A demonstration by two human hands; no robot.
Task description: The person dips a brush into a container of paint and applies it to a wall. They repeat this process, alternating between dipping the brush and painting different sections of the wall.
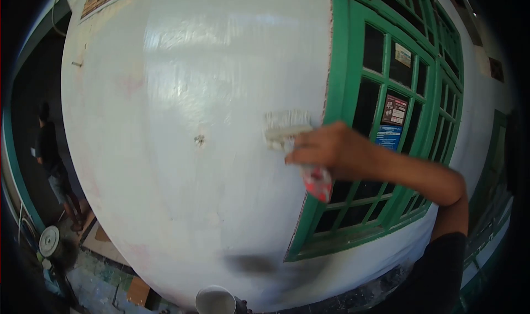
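Observation:
My right hand (326, 151) is closed around the handle of a wide paintbrush (289, 130), reaching in from the right. The brush's pale bristles press on the white wall (221, 87), just left of the window frame. Below the fist, the red-and-white end of the handle (317, 184) sticks out. At the bottom edge is a round paint bucket (215, 301) with whitish contents. My left hand (242, 305) shows only as a dark, shadowed part at the bucket's right rim, apparently gripping it; most of it is cut off.
A green window (353, 65) with glass panes and stickers borders the wall on the right. A nail (77, 64) and a patched spot (199, 141) mark the wall. Another person (52, 154) stands in the doorway at left, near a round-lidded container (49, 241).

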